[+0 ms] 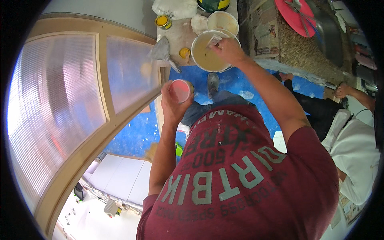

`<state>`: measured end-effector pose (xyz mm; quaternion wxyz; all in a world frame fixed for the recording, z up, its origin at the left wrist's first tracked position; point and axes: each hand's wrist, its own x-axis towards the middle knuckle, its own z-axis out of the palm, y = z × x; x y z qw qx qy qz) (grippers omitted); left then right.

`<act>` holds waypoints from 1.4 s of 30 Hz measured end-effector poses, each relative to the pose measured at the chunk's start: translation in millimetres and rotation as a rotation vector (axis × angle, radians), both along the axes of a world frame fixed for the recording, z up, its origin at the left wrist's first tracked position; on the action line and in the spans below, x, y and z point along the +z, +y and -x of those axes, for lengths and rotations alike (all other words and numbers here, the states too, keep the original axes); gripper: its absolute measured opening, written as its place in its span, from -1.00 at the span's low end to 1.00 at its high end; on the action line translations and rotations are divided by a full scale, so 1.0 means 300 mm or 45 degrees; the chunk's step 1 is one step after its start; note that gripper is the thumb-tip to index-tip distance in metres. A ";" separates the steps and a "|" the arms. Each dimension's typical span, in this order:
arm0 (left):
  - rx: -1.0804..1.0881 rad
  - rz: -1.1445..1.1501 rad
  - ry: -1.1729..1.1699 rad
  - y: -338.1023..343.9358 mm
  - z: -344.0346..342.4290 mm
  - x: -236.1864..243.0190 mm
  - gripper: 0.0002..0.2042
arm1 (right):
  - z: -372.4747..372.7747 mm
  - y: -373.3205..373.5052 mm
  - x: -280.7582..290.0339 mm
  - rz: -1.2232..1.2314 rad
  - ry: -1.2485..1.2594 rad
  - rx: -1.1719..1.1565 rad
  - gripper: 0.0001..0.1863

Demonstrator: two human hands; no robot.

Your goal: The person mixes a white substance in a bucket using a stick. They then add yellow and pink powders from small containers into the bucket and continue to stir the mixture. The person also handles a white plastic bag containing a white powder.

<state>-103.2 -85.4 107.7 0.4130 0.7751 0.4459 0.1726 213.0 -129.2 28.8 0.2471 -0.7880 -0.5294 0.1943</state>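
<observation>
My left hand is closed round a cup with pink contents, held beside the wood-framed translucent panel. My right hand grips a small pale tool, perhaps a brush, over a white bucket of beige liquid, partly hidden by that hand. Behind it stands a second white bucket. To their left are a grey spreading blade with a pale handle, a yellow-topped tin and a small yellow pot.
The panel fills the left side. A speckled counter at right holds a pink board with tools. A co-worker in white is close at my right, their hand near the counter. Blue sheeting covers the floor.
</observation>
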 end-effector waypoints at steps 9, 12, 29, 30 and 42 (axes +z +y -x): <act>0.010 0.030 0.006 -0.002 0.026 0.009 -0.20 | 0.000 0.014 -0.033 -0.040 -0.043 -0.016 -0.59; 0.046 0.019 0.028 -0.021 0.038 0.004 -0.19 | 0.060 -0.040 0.027 -0.024 0.058 0.157 -0.59; 0.048 0.022 -0.011 -0.023 0.045 0.003 -0.18 | 0.004 -0.006 0.063 0.228 -0.057 0.083 -0.60; 0.062 0.008 -0.014 -0.030 0.051 0.002 -0.19 | 0.017 -0.009 0.051 0.200 -0.012 0.133 -0.60; 0.074 0.044 -0.025 -0.037 0.040 -0.002 -0.20 | 0.019 -0.043 -0.010 -0.008 0.070 0.133 -0.54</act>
